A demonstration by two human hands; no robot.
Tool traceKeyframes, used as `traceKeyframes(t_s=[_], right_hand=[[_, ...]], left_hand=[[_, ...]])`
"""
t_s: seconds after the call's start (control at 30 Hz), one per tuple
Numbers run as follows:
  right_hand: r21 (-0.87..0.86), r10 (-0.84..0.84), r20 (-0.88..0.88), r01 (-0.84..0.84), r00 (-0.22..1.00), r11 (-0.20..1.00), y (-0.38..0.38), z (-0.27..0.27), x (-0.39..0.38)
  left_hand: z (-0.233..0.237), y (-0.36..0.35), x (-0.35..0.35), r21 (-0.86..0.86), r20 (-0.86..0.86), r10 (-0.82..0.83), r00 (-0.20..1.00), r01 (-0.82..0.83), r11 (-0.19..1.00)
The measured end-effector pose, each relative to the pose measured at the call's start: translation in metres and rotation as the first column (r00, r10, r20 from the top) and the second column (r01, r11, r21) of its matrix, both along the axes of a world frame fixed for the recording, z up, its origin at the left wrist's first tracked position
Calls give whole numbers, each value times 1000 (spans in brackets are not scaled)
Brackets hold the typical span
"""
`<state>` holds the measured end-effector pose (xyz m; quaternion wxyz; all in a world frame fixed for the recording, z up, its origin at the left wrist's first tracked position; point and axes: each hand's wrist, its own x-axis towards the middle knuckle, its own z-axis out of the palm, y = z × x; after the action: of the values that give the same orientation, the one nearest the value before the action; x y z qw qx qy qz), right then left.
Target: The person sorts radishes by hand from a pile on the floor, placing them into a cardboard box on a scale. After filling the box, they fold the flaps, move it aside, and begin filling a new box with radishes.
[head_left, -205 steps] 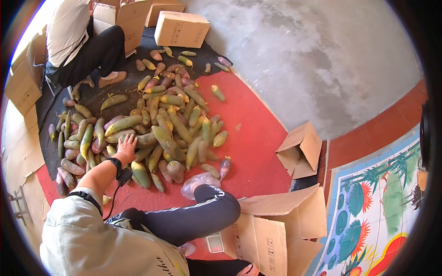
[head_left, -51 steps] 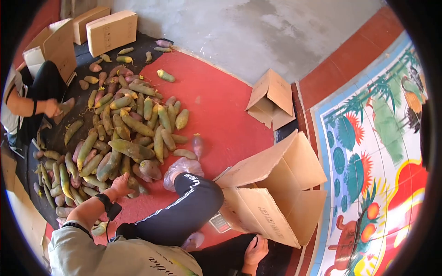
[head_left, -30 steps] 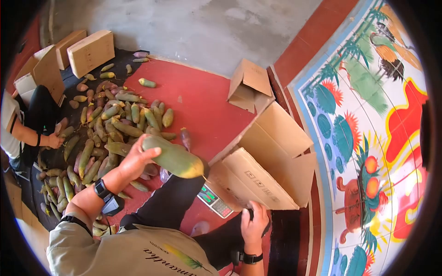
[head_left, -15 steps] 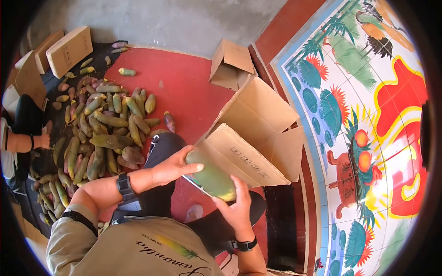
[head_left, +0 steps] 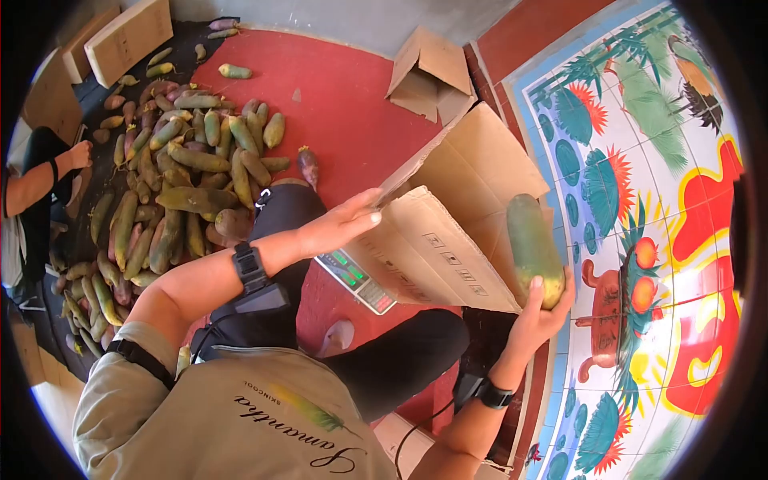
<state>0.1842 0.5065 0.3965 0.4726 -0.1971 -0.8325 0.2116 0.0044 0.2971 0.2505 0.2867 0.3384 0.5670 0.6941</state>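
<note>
A large green radish [head_left: 530, 240], paler at its lower end, stands out above the right side of an open cardboard box [head_left: 448, 248]. My right hand [head_left: 546, 308] is closed around its lower end, with the thumb on the near side. My left hand [head_left: 344, 226] grips the box's upper left edge, thumb in front and fingers along the top. Below the box, a digital scale [head_left: 356, 280] with green displays shows partly under it. The inside bottom of the box is hidden from me.
A big pile of green and purplish radishes [head_left: 200, 160] lies on the floor to the left. A co-worker's hand [head_left: 78, 156] is beyond it. Another cardboard box [head_left: 432, 72] stands against the wall, with flat cartons [head_left: 128, 40] at the back left. A painted tile wall [head_left: 624, 304] borders the right.
The radish has moved from between both hands to the right side of the box, now in my right hand alone. My left hand has let go of it and taken the box edge.
</note>
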Motion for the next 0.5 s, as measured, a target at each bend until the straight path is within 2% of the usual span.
traceKeyframes(t_s=[0.1, 0.17, 0.2, 0.23, 0.27, 0.3, 0.37, 0.5], right_hand=[[58, -48, 135, 40, 990, 998, 27, -8, -11], [-35, -7, 283, 17, 959, 999, 46, -18, -18], [-36, 6, 290, 5, 957, 999, 50, -21, -21], [-38, -9, 390, 25, 921, 999, 53, -23, -24], [-36, -23, 486, 46, 874, 998, 56, -25, -28], [-39, -10, 491, 33, 871, 999, 58, -29, -31], [14, -66, 617, 73, 784, 997, 61, -36, -37], [-57, 52, 622, -22, 781, 998, 76, -39, -40]], left_hand=[[-10, 9, -3, -5, 46, -3, 999, 3, 1000], [-14, 12, -5, -85, -154, 18, 988, -32, 996], [-14, 13, -4, -131, -190, 19, 982, -44, 990], [-15, 15, -4, -135, -251, 11, 968, -47, 990], [-18, 17, -3, -140, -293, 23, 956, -67, 988], [-21, 19, -2, -146, -335, 34, 942, -87, 986], [-21, 21, 0, -139, -314, 62, 947, -110, 984], [-18, 23, 1, -150, -332, 73, 940, -129, 980]])
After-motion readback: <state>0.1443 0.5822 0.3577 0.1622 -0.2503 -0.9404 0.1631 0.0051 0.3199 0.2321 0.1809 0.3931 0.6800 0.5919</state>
